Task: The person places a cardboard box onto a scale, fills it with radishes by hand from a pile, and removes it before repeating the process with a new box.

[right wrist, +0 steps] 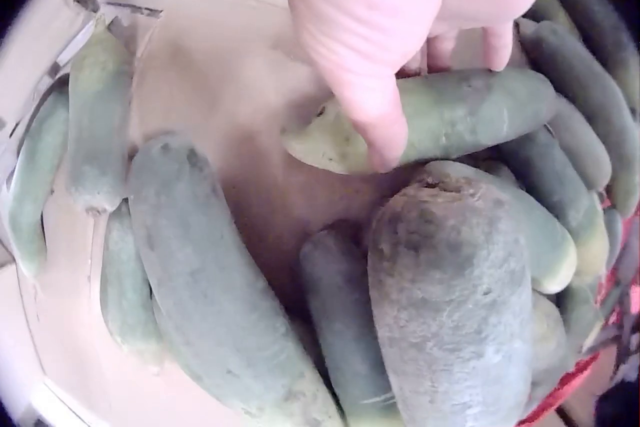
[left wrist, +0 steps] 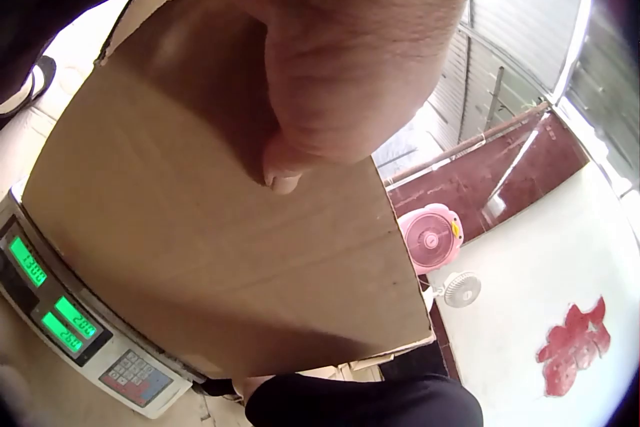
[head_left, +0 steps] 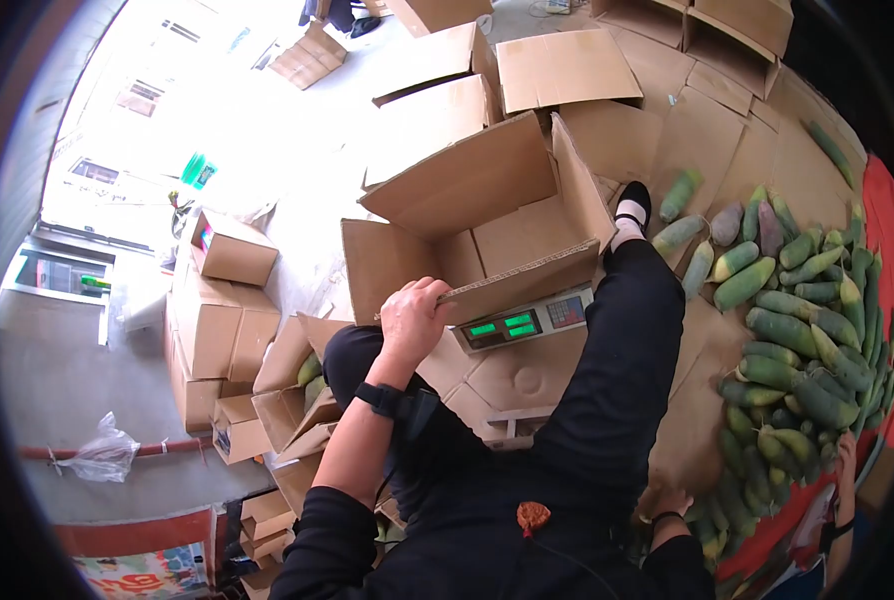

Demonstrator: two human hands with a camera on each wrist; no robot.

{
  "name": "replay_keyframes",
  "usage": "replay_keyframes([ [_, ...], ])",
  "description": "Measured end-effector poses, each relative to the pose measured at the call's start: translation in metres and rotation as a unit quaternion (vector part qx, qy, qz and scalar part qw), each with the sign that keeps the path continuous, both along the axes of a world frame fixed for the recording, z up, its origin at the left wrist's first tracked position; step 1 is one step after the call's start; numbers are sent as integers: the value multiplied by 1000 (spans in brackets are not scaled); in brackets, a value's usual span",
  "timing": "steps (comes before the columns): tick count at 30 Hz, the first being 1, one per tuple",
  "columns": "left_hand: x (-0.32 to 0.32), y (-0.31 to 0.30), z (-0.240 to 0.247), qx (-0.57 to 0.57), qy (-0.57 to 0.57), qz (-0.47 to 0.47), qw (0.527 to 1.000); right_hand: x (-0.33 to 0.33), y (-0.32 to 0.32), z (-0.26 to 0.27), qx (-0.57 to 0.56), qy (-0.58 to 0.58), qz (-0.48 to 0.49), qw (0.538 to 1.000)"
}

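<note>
Left hand (head_left: 412, 320): the fingers curl over the upper edge of a large open-topped brown cardboard box (head_left: 472, 290), and in the left wrist view the thumb presses on its outer face; the hand grips the wall, though the fingertips on the inner side are hidden. The box sits on a pale scale (head_left: 544, 320) with green-lit displays, which lie just beside the fingers, below the gripped edge. Beyond the fingers, the open mouth extends to the far wall, with inner bottom panels visible between; a raised side wall bounds it to the right. A black-trousered knee (head_left: 352, 362) is near the wrist, below and to the left.

Right hand (right wrist: 400, 27): the fingers are part-closed around a long, smooth, pale-green vegetable (right wrist: 470, 117), the thumb over its near side and the other fingers at its far side. Its tapered end projects to the left of the thumb; its rounded end extends to the right, close to a pile of green vegetables (head_left: 797, 320). Just below the thumb, in the right wrist view, is a thick, rough-skinned grey-green vegetable (right wrist: 450, 297), limiting room there. To the left of the thumb, brown cardboard sheeting (right wrist: 230, 67) shows as far as a long, dull-green vegetable (right wrist: 225, 277). In the head view, a second person's hand (head_left: 845, 465) is to the right of these fingers, at the pile's edge.
</note>
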State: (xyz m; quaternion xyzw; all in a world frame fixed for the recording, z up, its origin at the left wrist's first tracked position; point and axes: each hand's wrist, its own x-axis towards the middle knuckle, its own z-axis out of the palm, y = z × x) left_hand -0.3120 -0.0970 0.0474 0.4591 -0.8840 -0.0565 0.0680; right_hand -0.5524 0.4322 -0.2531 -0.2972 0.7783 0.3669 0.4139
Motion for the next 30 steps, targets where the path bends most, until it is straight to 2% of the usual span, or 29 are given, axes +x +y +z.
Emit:
replay_keyframes([
  [1, -1, 0, 0, 1, -3, -3, 1000, -2, -5, 4, -31, 2, -42, 999],
  [5, 1, -1, 0, 0, -1, -8, 1000, -7, -5, 12, -54, 11, -37, 998],
  [7, 2, -2, 0, -1, -1, -6, 1000, -12, -42, 60, 42, -38, -1, 998],
  [9, 2, -2, 0, 1, 2, -3, 1000, -24, -22, 26, 48, -20, 16, 999],
  [11, 4, -1, 0, 5, 4, -10, 1000, -36, -19, 15, 56, -3, 34, 998],
  [13, 5, -1, -1, 3, 12, -7, 1000, -49, -24, 12, -73, 81, -129, 986],
  [14, 6, -1, -2, -3, 18, -10, 1000, -59, -30, 8, -76, 86, -126, 985],
  [15, 6, -1, -2, -9, 25, -13, 1000, -70, -39, 4, -168, 52, -242, 954],
  [16, 6, -1, -2, -3, 19, -11, 1000, -77, -46, 4, -257, 15, -350, 901],
  [17, 7, -1, -2, -4, 24, -8, 1000, -80, -51, 5, -259, 19, -347, 901],
  [19, 8, -1, -2, -1, 21, -13, 1000, -87, -80, 23, -448, 24, -359, 818],
  [21, 9, -2, -2, 5, 26, -11, 1000, -108, -109, 24, -546, -17, -358, 757],
  [24, 11, -3, -3, 6, 22, -18, 1000, -136, -163, 57, -661, -96, -366, 648],
  [25, 11, -3, -4, 5, 28, -17, 999, -141, -188, 81, -692, -123, -372, 607],
  [27, 12, -3, -6, 5, 23, -20, 1000, -151, -240, 147, -688, -24, -335, 644],
  [30, 14, -3, -8, -3, 36, -21, 999, -130, -311, 254, -768, -124, -340, 528],
])
